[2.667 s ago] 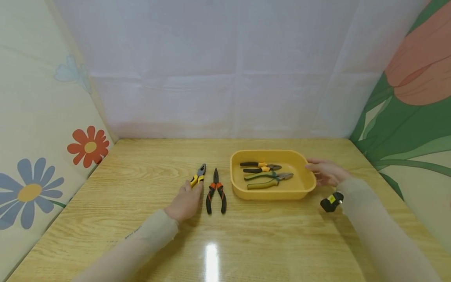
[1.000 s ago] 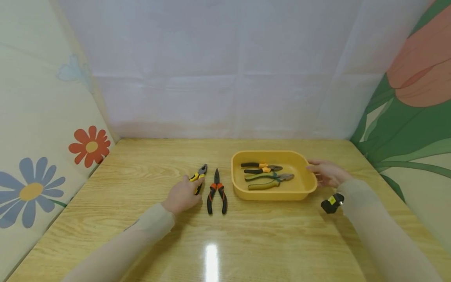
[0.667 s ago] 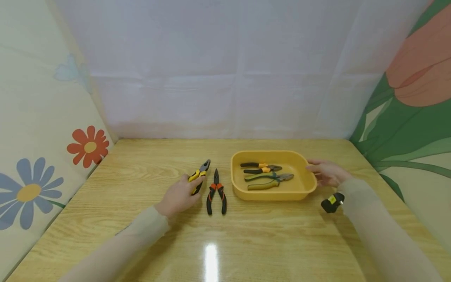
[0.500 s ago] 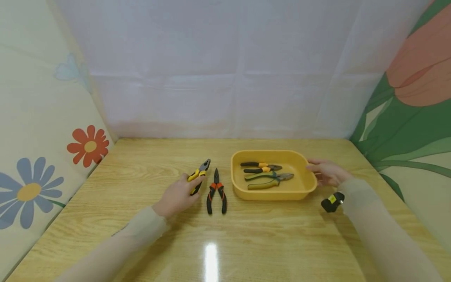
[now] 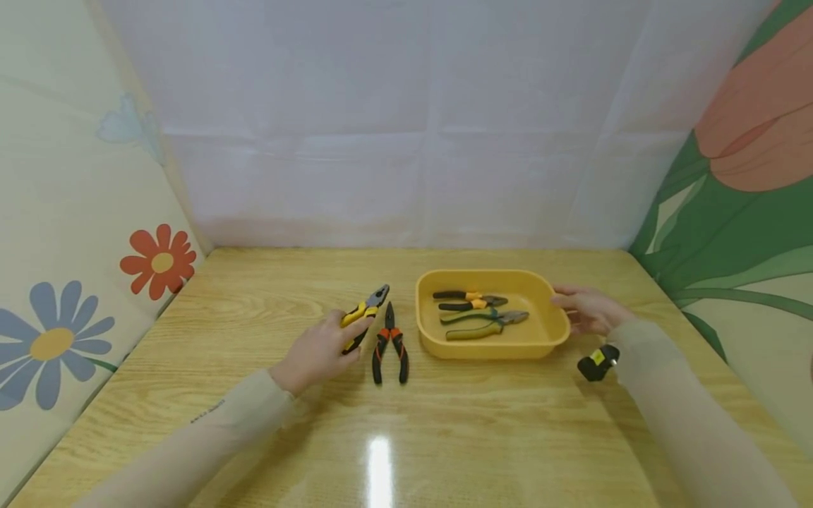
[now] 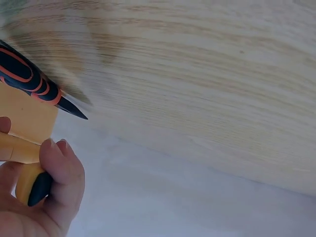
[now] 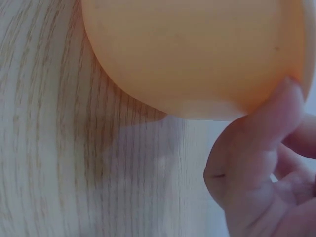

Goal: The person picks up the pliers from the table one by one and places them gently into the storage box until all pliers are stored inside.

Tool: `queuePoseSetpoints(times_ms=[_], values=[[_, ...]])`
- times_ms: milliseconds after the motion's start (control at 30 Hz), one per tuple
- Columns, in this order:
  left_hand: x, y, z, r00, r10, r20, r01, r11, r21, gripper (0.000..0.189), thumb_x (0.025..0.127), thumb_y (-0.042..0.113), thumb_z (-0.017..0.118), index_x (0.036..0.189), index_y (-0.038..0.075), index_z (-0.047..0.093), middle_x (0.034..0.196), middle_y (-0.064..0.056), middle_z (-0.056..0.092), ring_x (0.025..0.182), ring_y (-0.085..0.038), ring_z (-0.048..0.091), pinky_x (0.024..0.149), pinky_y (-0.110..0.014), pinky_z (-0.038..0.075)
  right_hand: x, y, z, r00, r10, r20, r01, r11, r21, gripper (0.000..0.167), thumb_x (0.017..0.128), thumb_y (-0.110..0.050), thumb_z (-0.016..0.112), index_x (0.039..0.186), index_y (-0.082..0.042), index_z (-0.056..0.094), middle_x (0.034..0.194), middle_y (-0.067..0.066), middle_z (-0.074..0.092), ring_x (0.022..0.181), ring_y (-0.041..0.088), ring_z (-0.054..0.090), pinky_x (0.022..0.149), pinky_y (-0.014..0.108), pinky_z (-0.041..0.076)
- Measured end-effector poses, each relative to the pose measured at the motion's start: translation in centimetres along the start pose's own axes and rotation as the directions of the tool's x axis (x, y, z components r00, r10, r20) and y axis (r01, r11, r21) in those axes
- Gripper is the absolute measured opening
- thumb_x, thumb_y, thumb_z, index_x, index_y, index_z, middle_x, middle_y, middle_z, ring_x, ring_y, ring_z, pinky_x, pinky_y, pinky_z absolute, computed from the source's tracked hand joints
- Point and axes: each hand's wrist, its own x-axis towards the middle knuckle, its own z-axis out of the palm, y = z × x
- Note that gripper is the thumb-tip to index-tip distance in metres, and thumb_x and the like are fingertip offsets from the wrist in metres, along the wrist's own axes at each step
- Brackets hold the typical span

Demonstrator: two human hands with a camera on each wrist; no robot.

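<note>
My left hand grips a pair of combination pliers with yellow-and-black handles, jaws angled up and to the right. The left wrist view shows fingers and thumb around the yellow handles. Just right of that hand, long-nose pliers with black-and-orange handles lie on the table, handles spread towards me. A yellow plastic tub stands farther right. My right hand pinches its right rim, thumb over the edge. Inside lie orange-and-black pliers and green-handled pliers.
The wooden table runs back to a white cloth backdrop. Flower-printed panels stand at both sides. A small black-and-yellow device hangs at my right wrist.
My left hand has lifted the yellow-and-black pliers, and their jaws have shifted right and up, nearer the long-nose pliers. My right hand and the tub have stayed in place.
</note>
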Motion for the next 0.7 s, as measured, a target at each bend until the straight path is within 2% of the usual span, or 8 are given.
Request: queuePoseSetpoints(times_ms=[133,333,500,700], values=[[0.1,0.2,-0.2,0.999,0.044,-0.022,-0.044,0.999,0.002,0.049,0.087,0.016,0.071,0.135,0.01,0.059,0.107,-0.028,0.054,0.072,-0.024,0.054,0.055,-0.036,0.049,0.0,0.0,0.1,1.0,0.004,-0.011,-0.004,1.0,0.009,0.068,0.104,-0.016,0.044,0.155,-0.004,0.001,0.101,-0.003,0.056,0.086,0.012,0.059,0.075,0.032,0.054],[0.3,0.7,-0.6,0.998,0.062,0.001,-0.062,0.998,-0.006,0.049,0.09,0.018,0.068,0.137,0.011,0.058,0.111,-0.029,0.053,0.075,-0.026,0.055,0.057,-0.039,0.049,0.0,-0.1,0.2,1.0,0.01,-0.021,-0.01,1.0,0.007,0.068,0.103,-0.016,0.044,0.155,-0.004,0.002,0.101,-0.002,0.055,0.086,0.012,0.058,0.075,0.032,0.054],[0.6,1.0,-0.8,0.997,0.083,0.007,-0.083,0.996,-0.017,0.048,0.091,0.018,0.067,0.138,0.011,0.057,0.118,-0.031,0.052,0.086,-0.034,0.06,0.067,-0.046,0.052,0.0,0.0,0.1,1.0,0.008,-0.008,-0.008,1.0,0.013,0.068,0.103,-0.017,0.044,0.154,-0.003,0.001,0.101,-0.002,0.055,0.087,0.012,0.058,0.076,0.033,0.054],[1.2,1.0,-0.9,0.995,0.09,0.034,-0.089,0.996,-0.031,0.049,0.093,0.019,0.066,0.14,0.013,0.055,0.115,-0.027,0.051,0.085,-0.029,0.056,0.07,-0.046,0.05,0.0,0.0,0.1,1.0,0.006,-0.003,-0.006,1.0,0.028,0.068,0.104,-0.016,0.043,0.155,-0.004,0.001,0.101,-0.002,0.055,0.087,0.012,0.058,0.078,0.033,0.054]])
